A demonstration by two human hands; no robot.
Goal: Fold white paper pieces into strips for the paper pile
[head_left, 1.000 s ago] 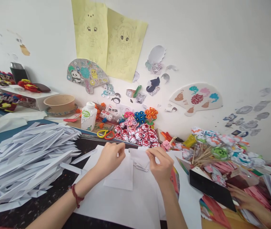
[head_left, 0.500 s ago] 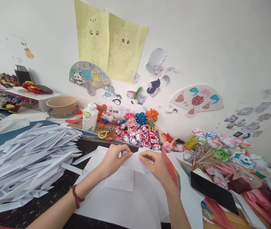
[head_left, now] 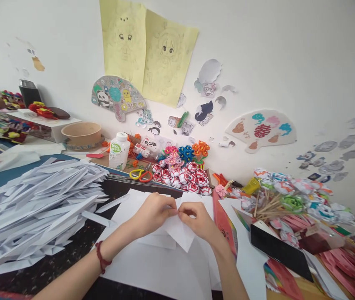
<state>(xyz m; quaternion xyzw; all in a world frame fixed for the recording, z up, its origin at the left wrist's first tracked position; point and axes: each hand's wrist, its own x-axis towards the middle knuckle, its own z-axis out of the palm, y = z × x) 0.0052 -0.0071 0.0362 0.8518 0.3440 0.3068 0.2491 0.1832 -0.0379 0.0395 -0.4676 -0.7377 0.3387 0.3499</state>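
Note:
My left hand [head_left: 156, 213] and my right hand [head_left: 197, 220] meet over the middle of the work surface, both closed in a pinch. Between their fingertips is a small piece of white paper [head_left: 182, 236], tilted with one corner pointing down toward me. The fingers partly cover its upper edge. Beneath it lie smaller white paper pieces [head_left: 161, 242] on top of large white sheets [head_left: 155, 273]. A dark red bracelet [head_left: 102, 258] circles my left wrist.
At left is a big heap of folded white paper strips [head_left: 40, 208]. Behind my hands stand a white bottle [head_left: 119, 151], scissors [head_left: 141, 175] and red-white paper flowers [head_left: 183, 177]. A black phone [head_left: 280, 252] and stick-stemmed flowers [head_left: 291, 203] lie at right.
My hands have drawn together until the fingertips nearly touch. The paper piece has turned, so its corner now points down toward me. The view has shifted slightly.

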